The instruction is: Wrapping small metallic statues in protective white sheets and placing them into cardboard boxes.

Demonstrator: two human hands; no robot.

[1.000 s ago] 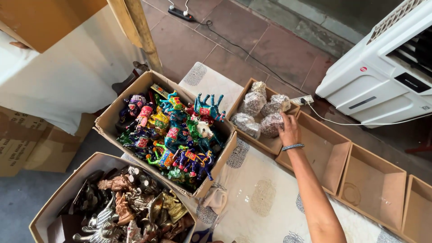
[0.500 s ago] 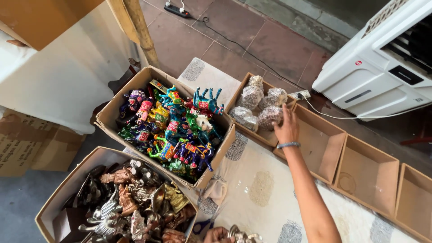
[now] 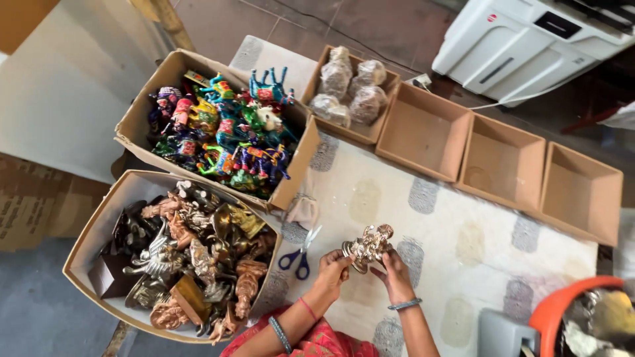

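Both of my hands hold a small brass-coloured figurine (image 3: 369, 245) above the patterned white cloth (image 3: 423, 218). My left hand (image 3: 331, 268) grips its lower left side and my right hand (image 3: 395, 272) supports it from the right. Blue-handled scissors (image 3: 299, 252) lie on the cloth just left of my left hand. A cardboard box of metal figurines (image 3: 178, 254) stands at the lower left.
A box of colourful toy figures (image 3: 221, 129) sits at upper left. A row of shallow brown trays runs along the cloth's far edge: one holds wrapped bundles (image 3: 348, 86), three (image 3: 424, 129) (image 3: 504, 162) (image 3: 582, 192) hold nothing. A white appliance (image 3: 529, 39) stands behind; an orange tub (image 3: 575, 317) is at lower right.
My right hand has left the tray of wrapped bundles and come back toward me. Both hands now hold a brass figurine over the cloth. The view has shifted right and down.
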